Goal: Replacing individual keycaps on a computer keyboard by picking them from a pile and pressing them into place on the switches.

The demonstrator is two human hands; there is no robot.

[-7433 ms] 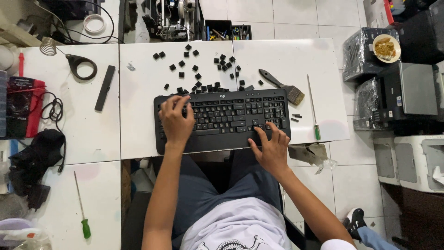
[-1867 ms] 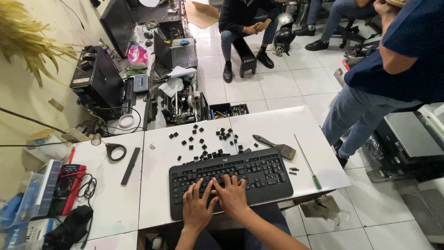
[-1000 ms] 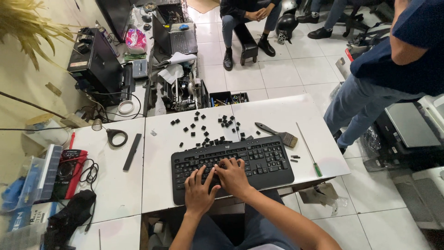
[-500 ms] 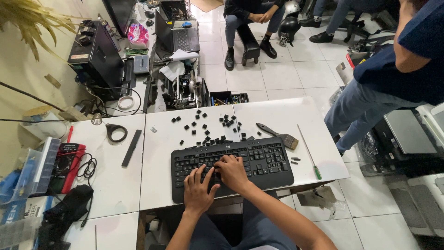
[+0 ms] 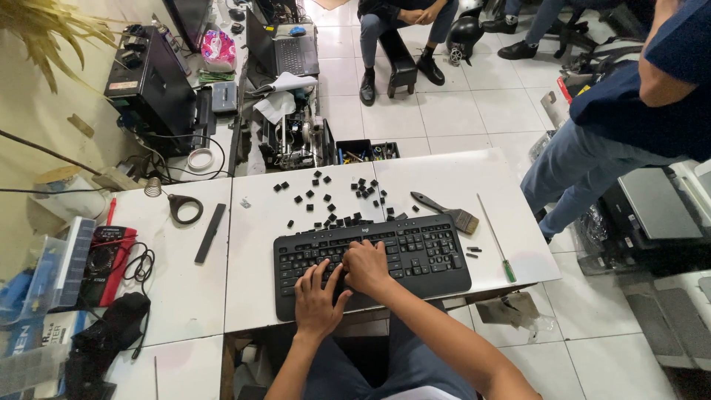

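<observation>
Black keyboard sits lower centre of the frame on the white tabletop. Left hand lies flat on its lower-left keys, fingers spread, grip wide, holding nothing. Right hand is just beside it at mid-keyboard, fingers curled onto the keys (can't tell if it pinches anything). Loose keycaps lie scattered above the keyboard. Brush and green-handled screwdriver to the right.

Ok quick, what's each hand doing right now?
Left hand: open, fingers spread on the black keyboard.
Right hand: curled on the keys; grip cannot be told.
</observation>
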